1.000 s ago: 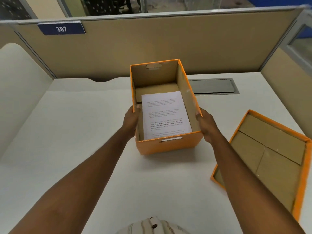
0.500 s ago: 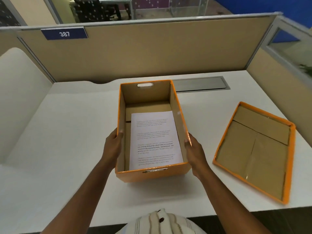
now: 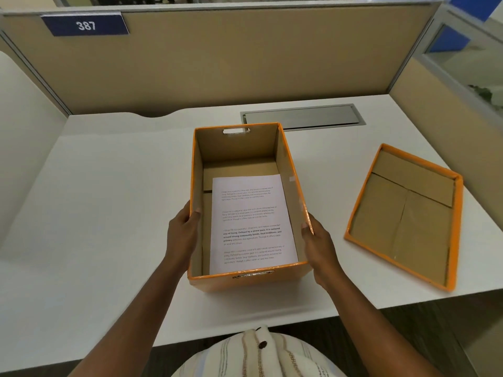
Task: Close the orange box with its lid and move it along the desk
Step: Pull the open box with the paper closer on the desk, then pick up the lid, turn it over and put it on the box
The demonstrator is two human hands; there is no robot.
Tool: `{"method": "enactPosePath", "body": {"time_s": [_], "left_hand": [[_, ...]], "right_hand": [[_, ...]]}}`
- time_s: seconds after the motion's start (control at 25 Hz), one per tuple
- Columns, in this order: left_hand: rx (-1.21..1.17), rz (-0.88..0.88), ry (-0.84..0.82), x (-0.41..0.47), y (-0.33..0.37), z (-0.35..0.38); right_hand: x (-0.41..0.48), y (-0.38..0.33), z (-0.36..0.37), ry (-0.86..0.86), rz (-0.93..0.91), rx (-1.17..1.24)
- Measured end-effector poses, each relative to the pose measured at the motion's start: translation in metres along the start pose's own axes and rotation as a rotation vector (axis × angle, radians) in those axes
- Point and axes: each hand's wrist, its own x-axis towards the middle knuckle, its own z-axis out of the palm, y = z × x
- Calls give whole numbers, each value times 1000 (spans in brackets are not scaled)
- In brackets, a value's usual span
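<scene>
The open orange box (image 3: 239, 281) stands on the white desk (image 3: 109, 213), near its front edge. A printed sheet of paper (image 3: 251, 223) lies flat on the box's brown floor. My left hand (image 3: 182, 232) grips the box's left wall, thumb over the rim. On the opposite wall my right hand (image 3: 317, 240) holds the box the same way. The orange lid (image 3: 405, 213) lies upside down on the desk to the right of the box, brown inside facing up, apart from both hands.
A grey cable hatch (image 3: 302, 117) is set into the desk behind the box. Beige partition walls (image 3: 245, 55) close the desk at the back and right. A blue plate reads 387 (image 3: 85, 24). The lid reaches close to the desk's front right edge.
The box, held in both hands, has come toward me and now sits lower, near the desk's front edge. My view has shifted, so the lid appears farther from the edge.
</scene>
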Motion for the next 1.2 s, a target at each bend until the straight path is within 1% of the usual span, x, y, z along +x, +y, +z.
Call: {"method": "enactPosePath", "body": {"time_s": [0.12,0.28,0.36,0.44,0.48,0.52,0.6,0.64,0.68,0.88,1.08,1.16,1.2], "left_hand": [[25,8,9,1,-7,-2],[52,13,-20,5,-12,-3],[113,1,-34,9,-17,-2],[254,18,8,8,-17,-2],[350,70,55,6,-14,-2],[452,174,92,5,-13,-1],[591,421,98,-2,-8,5],[603,483,67,-6,-3,10],[574,499,24,-11,4,15],[430,484,-157,-33,48,62],[394,655,-225,-40,87,145],[428,661,-288,-38,96,185],[453,634,-340,-36,100,205]], "right_hand": [[-4,3,5,16,18,-10],[-5,4,10,53,39,-75],[-5,3,11,66,52,-103],[-7,0,11,65,68,-71],[-7,-1,11,63,72,-44],[-8,-2,10,66,73,-20],[-10,-3,8,85,84,24],[-10,-3,6,105,92,48],[-10,-4,4,131,103,66],[13,4,-31,205,79,129],[47,23,-74,245,43,149],[67,34,-94,256,59,135],[77,39,-104,276,62,110]]}}
